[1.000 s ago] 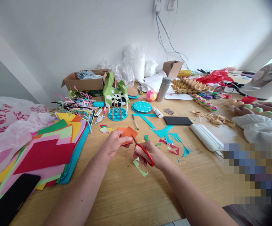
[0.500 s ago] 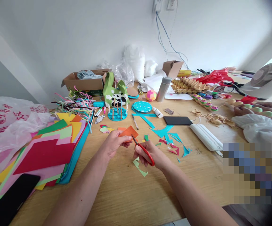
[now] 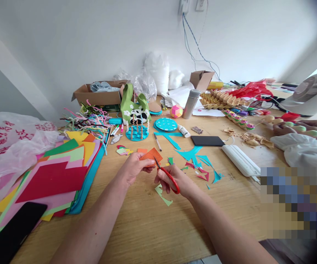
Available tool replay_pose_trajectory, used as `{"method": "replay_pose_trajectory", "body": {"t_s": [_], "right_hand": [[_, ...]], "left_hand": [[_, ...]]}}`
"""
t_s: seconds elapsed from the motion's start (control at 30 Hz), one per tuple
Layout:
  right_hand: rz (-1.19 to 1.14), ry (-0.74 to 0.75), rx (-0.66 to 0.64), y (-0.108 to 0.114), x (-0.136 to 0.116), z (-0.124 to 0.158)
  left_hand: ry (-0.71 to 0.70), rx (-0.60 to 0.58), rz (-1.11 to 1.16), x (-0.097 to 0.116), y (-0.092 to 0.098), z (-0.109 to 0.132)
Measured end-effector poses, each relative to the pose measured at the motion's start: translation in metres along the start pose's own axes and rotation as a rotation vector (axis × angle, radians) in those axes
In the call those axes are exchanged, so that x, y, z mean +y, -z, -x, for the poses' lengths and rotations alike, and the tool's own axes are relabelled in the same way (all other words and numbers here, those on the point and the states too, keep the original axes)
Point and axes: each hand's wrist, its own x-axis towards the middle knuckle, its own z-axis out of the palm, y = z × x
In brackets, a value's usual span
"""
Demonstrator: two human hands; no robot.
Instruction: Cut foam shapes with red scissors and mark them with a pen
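Observation:
Pinched in my left hand [image 3: 135, 168] is a small piece of orange paper [image 3: 152, 155], held above the table. My right hand [image 3: 172, 179] grips the red-handled scissors [image 3: 169, 177], whose blades meet the right part of the orange paper. How far the blades are apart is too small to tell. Another orange scrap [image 3: 142, 150] lies just behind the held piece. Below my right hand rests a light green paper offcut [image 3: 163, 195]. Blue offcuts [image 3: 192, 154] and red offcuts [image 3: 203, 174] are scattered to the right.
At left, a stack of coloured paper [image 3: 51, 179] lies beside a black phone [image 3: 17, 229]. Behind my hands are a pen [image 3: 157, 142], a blue disc [image 3: 166, 125], a glue bottle [image 3: 184, 131] and a grey flask [image 3: 191, 104]. A white power strip [image 3: 240, 160] is at right.
Both hands stay in nearly the same place. The orange paper has shifted very slightly to the right against the scissor blades.

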Motion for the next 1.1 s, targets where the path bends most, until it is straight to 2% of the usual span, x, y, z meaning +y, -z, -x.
{"method": "replay_pose_trajectory", "body": {"t_s": [0.43,0.63,1.1], "right_hand": [[-0.007,0.002,-0.003,0.0010,0.0011,0.0007],[-0.008,0.001,-0.005,0.0008,0.0027,0.0006],[-0.016,0.003,-0.021,0.0012,0.0042,-0.0007]], "left_hand": [[0.027,-0.014,-0.012,0.0008,0.0019,-0.0005],[0.009,0.020,-0.021,0.0031,0.0014,-0.0003],[0.008,-0.010,-0.020,0.0026,-0.0002,0.0001]]}}
